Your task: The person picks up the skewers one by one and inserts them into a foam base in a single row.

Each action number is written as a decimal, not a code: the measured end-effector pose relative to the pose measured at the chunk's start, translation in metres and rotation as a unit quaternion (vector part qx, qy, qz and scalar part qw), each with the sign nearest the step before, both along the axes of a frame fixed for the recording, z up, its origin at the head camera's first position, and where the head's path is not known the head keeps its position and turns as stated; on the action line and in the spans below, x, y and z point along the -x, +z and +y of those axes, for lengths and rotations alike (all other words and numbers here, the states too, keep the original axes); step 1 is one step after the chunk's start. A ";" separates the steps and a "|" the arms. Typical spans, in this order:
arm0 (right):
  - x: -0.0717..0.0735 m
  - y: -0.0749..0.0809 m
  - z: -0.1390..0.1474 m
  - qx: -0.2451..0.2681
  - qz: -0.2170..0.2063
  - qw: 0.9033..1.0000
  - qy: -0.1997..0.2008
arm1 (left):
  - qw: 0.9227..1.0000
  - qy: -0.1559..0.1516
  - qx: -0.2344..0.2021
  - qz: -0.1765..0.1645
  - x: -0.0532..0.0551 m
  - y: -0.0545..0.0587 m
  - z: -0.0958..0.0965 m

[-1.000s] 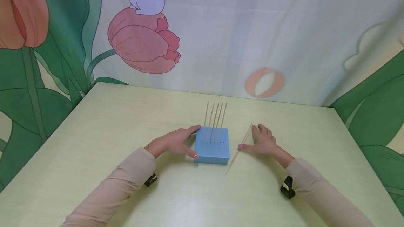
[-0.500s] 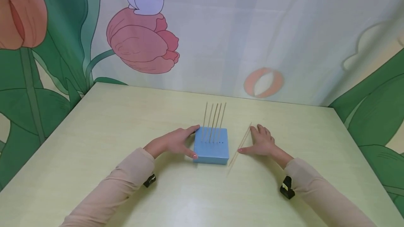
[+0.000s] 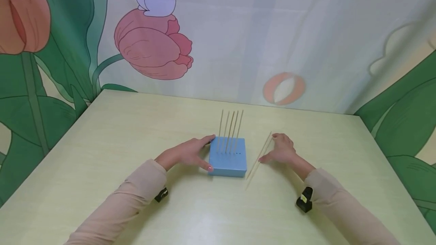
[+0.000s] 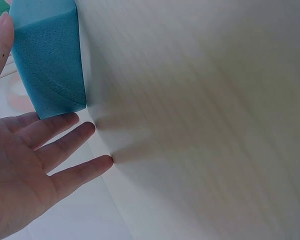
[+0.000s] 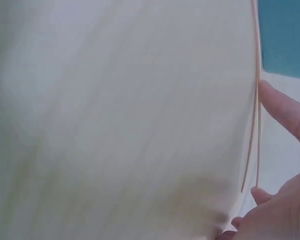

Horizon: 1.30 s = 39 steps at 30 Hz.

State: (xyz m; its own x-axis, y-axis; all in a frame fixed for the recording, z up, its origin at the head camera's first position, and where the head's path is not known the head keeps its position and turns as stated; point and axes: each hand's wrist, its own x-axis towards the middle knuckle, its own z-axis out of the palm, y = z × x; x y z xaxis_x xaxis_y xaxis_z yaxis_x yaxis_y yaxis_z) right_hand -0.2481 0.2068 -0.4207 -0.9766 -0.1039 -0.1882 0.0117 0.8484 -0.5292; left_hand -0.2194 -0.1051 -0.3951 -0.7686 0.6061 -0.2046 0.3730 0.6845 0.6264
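Observation:
A blue block [image 3: 228, 163] sits mid-table with several thin wooden sticks [image 3: 229, 132] standing upright in a row of holes. Two small holes show at the row's right end. My left hand [image 3: 190, 153] holds the block's left side, thumb at the near corner and index finger at the far one; in the left wrist view its other fingers are spread. Right of the block, two loose sticks lie aslant on the table, a left stick [image 3: 259, 155] and a right stick [image 3: 253, 175]. My right hand [image 3: 281, 149] touches the right stick with its thumb and a fingertip near the far end.
The pale wooden table [image 3: 143, 124] runs back to a printed curtain [image 3: 238, 41] with flowers and a rabbit. Black wrist devices show under both sleeves, such as the right device [image 3: 304, 199].
My right hand's fingers have drawn in somewhat, and the two loose sticks lie further apart. The left hand and the block stay in place.

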 end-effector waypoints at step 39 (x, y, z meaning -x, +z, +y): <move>-0.035 0.078 -0.008 0.354 0.213 0.910 -0.024 | 1.000 0.003 0.007 0.011 0.001 -0.005 -0.001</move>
State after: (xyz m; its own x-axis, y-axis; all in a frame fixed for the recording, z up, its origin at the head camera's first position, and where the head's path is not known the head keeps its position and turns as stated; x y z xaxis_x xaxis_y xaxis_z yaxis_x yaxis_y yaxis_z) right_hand -0.2134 0.1987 -0.3431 -0.9519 -0.0072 0.3063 -0.2944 0.2977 -0.9081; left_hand -0.2209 -0.1066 -0.4003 -0.7769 0.5983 -0.1959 0.3817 0.6951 0.6092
